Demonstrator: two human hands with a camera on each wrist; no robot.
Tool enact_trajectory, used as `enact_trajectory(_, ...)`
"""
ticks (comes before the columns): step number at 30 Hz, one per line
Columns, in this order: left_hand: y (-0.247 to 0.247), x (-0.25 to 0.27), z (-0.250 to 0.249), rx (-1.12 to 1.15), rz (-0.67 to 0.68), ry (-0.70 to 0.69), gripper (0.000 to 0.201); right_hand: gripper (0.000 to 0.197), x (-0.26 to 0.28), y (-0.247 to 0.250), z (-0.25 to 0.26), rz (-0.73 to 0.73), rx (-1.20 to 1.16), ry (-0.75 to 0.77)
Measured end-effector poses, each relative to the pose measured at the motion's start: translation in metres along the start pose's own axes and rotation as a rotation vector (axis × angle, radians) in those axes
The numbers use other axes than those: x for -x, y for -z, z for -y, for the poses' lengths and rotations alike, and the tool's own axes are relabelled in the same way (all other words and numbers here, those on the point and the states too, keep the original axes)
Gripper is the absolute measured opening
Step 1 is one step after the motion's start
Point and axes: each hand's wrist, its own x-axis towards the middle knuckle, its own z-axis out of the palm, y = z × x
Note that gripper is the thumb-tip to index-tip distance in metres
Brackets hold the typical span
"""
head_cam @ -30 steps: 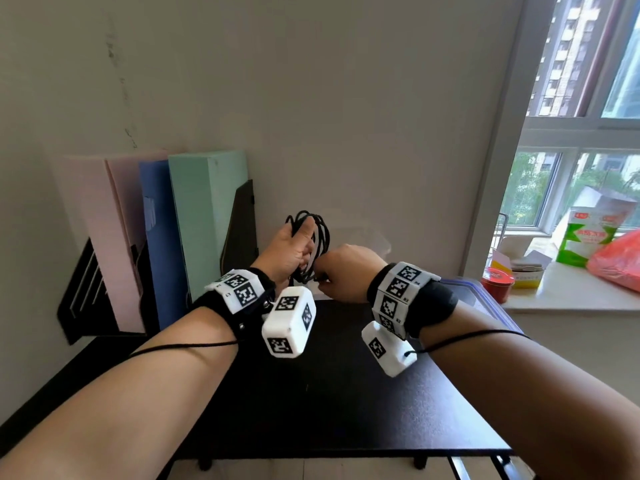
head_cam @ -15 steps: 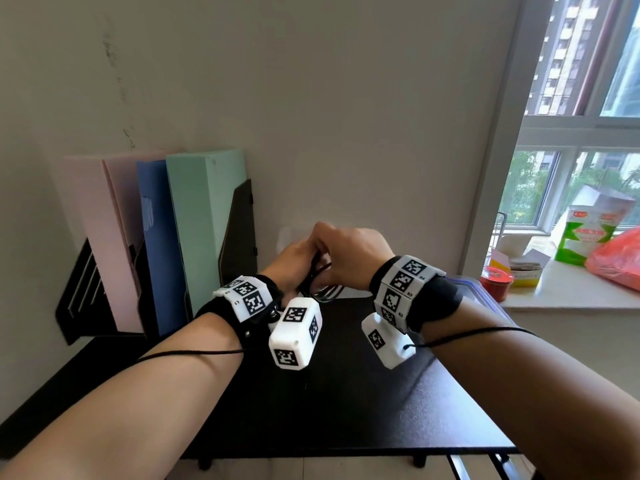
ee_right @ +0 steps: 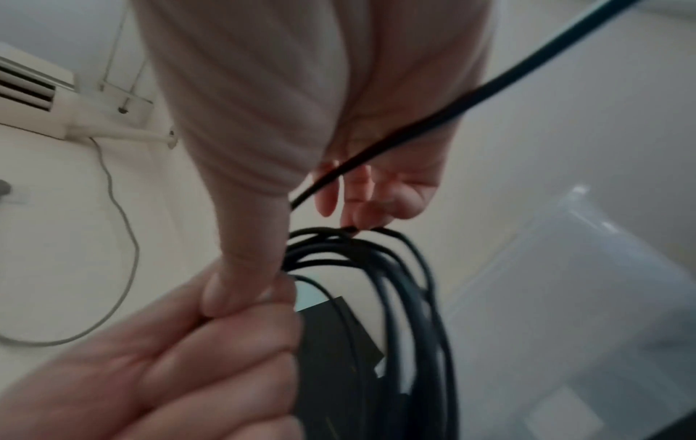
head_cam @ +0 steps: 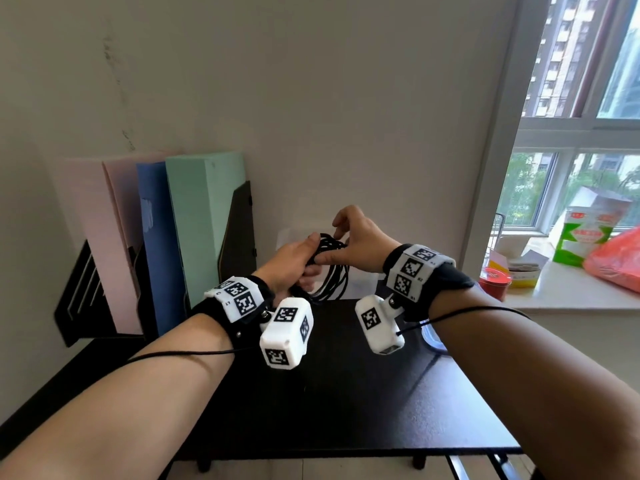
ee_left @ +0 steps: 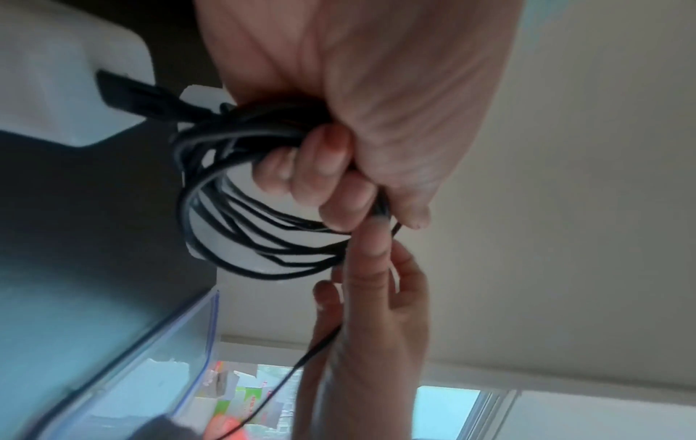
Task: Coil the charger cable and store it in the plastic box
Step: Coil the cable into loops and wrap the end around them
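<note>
Gripping the coiled charger cable (head_cam: 330, 268) from the left, the left hand (head_cam: 294, 261) held the bundle in a curled fist above the black table (head_cam: 346, 393), as the head view showed. The right hand (head_cam: 360, 244) met the coil from the right, thumb against the loops and the other fingers raised and loosely spread. The plastic box (head_cam: 431, 336) was almost wholly concealed behind the right wrist; only a curved clear edge showed.

From the left wrist view, the left hand's fingers (ee_left: 327, 175) were wrapped round several strands of the charger cable (ee_left: 263, 244), with the loops hanging free below the fist. A finger of the right hand (ee_left: 369, 300) pressed against the bundle. The plastic box (ee_left: 169, 336) lay just beside, its blue-edged rim visible. A dark connector projected from the bundle toward the white wrist unit; its type could not be read.

From the right wrist view, the right thumb (ee_right: 244, 274) pinched the strands against the left hand (ee_right: 180, 372), and the charger cable (ee_right: 406, 297) arced downward in uneven loops. The plastic box (ee_right: 587, 282) appeared only as a blurred translucent shape.

Risk assessment: the loops looked unequal and unsecured. Should either hand have relaxed during transfer, the coil would probably have sprung open and snagged on the box rim. The cable's free end could not be located in any view.
</note>
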Motion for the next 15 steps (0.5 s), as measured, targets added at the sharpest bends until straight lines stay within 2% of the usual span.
enact_trajectory(2, 0.006, -0.001, -0.005, 0.087, 0.036, 0.005, 0.046, 0.068, -0.001, 0.002, -0.009, 0.016, -0.01, -0.046)
enact_trajectory(5, 0.013, 0.0, -0.01, 0.208, 0.103, -0.005, 0.048, 0.069, 0.003, 0.002, -0.019, 0.13, -0.132, -0.139)
enact_trajectory(6, 0.014, 0.0, -0.011, 0.231, 0.13, -0.01, 0.048, 0.059, 0.004, 0.001, -0.02, 0.176, -0.227, -0.16)
enact_trajectory(8, 0.014, 0.0, -0.011, 0.262, 0.167, -0.019, 0.049, 0.025, 0.007, -0.003, -0.017, 0.256, -0.465, -0.179)
enact_trajectory(10, 0.014, -0.001, -0.011, 0.286, 0.155, -0.033, 0.048, 0.006, 0.008, -0.005, -0.009, 0.244, -0.601, -0.163)
enact_trajectory(13, 0.011, -0.003, -0.009, 0.279, 0.089, -0.066, 0.043, 0.006, 0.007, -0.005, 0.0, 0.184, -0.623, -0.146)
enact_trajectory(15, 0.01, -0.004, -0.008, 0.218, 0.037, -0.102, 0.033, 0.009, 0.007, -0.007, 0.004, 0.142, -0.703, -0.142)
